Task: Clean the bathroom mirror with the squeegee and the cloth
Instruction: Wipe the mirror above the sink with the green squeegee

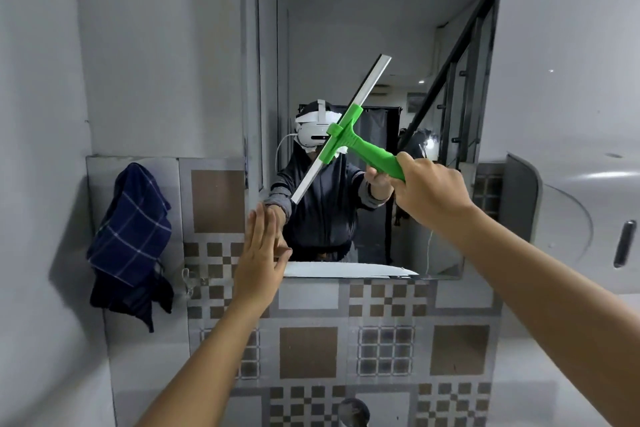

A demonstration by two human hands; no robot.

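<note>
The bathroom mirror (363,28) hangs on the wall ahead and reflects a person wearing a white headset. My right hand (429,191) grips the green handle of the squeegee (349,139), whose silver blade slants from upper right to lower left in front of the glass. Whether the blade touches the glass, I cannot tell. My left hand (259,253) is flat with fingers apart at the mirror's lower left corner, holding nothing. A dark blue checked cloth (131,239) hangs on the wall to the left of the mirror.
Brown and grey patterned tiles (308,350) cover the wall below the mirror. A grey plastic dispenser (568,215) is mounted on the right wall. A white wall closes in on the left.
</note>
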